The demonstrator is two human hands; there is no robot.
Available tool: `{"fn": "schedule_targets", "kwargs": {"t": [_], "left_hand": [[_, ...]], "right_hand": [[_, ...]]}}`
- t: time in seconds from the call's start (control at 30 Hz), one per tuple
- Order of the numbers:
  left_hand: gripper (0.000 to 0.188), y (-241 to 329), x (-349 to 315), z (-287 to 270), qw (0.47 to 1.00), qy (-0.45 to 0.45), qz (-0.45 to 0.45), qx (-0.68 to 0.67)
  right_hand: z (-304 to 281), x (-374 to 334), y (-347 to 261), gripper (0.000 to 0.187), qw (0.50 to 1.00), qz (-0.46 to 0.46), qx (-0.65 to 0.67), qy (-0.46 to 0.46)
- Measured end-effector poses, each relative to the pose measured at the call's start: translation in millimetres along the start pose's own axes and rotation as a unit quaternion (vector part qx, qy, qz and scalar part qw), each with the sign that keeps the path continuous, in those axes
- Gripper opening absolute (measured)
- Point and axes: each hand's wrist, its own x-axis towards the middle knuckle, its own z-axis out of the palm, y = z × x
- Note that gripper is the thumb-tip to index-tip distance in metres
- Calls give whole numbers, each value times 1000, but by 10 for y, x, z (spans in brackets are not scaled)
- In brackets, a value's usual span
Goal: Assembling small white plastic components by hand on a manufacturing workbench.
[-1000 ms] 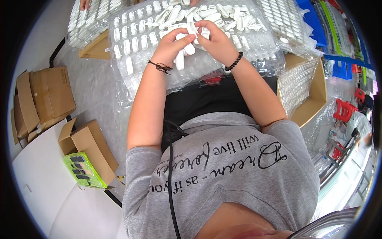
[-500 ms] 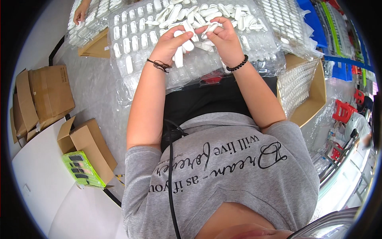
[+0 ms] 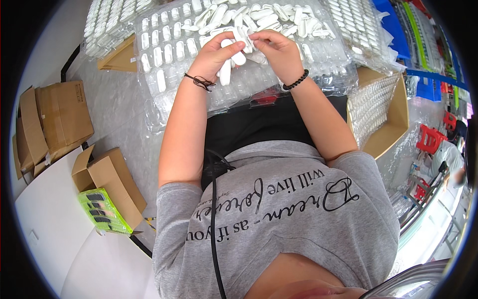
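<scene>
My left hand (image 3: 217, 54) is closed on several white oblong plastic pieces (image 3: 225, 73), which fan out beneath its thumb. Another such piece, a hollow-looking white oblong shell (image 3: 242, 41), is held up between my two hands. My right hand (image 3: 280, 54) pinches at the right edge of this shell with thumb and forefinger; its other fingers are curled in. Under both hands lies a clear plastic blister tray (image 3: 189, 84), with white pieces in rows of its pockets on the left. A loose heap of white pieces (image 3: 269, 20) covers its far side.
Stacked filled trays (image 3: 112, 30) stand at the far left, others (image 3: 348, 25) at the far right. An open carton (image 3: 391, 129) holding clear trays is by my right arm. Brown cartons (image 3: 64, 114) stand left. A black cable (image 3: 214, 224) hangs down my front.
My right hand has moved slightly left and down, to the shell by my left hand; the piece it held apart no longer shows there. Another person's hand has left the far-left trays.
</scene>
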Motion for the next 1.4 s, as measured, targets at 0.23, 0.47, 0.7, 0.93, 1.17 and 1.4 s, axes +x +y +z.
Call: {"fn": "schedule_targets", "kwargs": {"t": [0.23,0.47,0.7,0.93,1.17,1.4], "left_hand": [[34,56,-44,13,1000,-14,-21,-3],[34,44,-35,34,999,-29,-20,15],[30,37,-18,-15,998,-44,-33,18],[34,-18,4,-26,999,-40,-23,-4],[36,29,-26,1,999,-34,-31,8],[29,18,-47,6,1000,15,-1,-8]], "right_hand": [[16,-30,2,11,999,-25,-30,-23],[55,-9,40,9,997,-40,65,10],[96,-42,-8,29,991,-27,129,1],[148,-43,-29,26,997,-48,56,-11],[200,-63,64,18,985,-130,-103,40],[33,193,39,22,997,-56,8,-48]]}}
